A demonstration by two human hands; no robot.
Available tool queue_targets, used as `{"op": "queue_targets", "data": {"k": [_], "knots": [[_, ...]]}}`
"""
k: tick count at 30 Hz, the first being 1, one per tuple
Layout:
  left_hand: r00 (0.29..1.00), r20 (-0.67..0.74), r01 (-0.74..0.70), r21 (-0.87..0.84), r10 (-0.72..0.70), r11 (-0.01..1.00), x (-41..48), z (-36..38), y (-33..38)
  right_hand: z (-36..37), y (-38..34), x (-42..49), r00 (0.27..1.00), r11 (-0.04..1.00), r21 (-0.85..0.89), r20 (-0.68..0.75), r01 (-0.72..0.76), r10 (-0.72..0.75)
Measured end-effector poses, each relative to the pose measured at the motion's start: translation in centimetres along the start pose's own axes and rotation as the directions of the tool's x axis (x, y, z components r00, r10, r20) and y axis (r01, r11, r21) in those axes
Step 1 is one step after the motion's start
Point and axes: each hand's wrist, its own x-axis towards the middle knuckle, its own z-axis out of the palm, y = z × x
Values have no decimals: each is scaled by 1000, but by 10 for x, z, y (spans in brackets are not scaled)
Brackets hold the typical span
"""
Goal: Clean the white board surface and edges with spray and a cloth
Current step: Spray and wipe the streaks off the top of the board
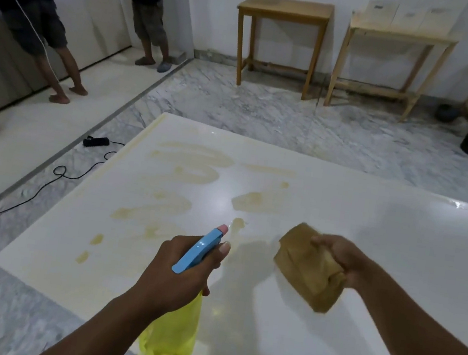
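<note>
Yellowish smears are left across the far left of the board (340, 222); a spray bottle (176, 319) is gripped by the left hand (183, 269), a cloth (306, 272) by the right hand (341, 258).

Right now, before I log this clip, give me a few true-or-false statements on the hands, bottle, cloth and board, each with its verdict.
1. The left hand grips the spray bottle. True.
2. The cloth lies spread flat on the board, untouched. False: the right hand grips it, folded.
3. The white board bears yellowish smears. True.
4. The bottle's trigger head is red. False: it is blue with a pink nozzle tip.
5. Wooden tables stand by the far wall. True.
</note>
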Motion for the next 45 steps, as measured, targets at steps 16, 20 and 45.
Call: {"op": "queue_targets", "data": {"k": [16,20,45], "knots": [[995,10,101,-24,-101,995,187,5,-9,17,-152,271,845,-189,-940,338,283,-415],[994,25,107,-32,-106,994,194,7,-20,11,-140,281,801,-219,-934,356,283,-481],[999,-39,14,-99,-18,995,-122,-52,-76,124,219,-5,717,-314,-894,444,318,-538]]}}
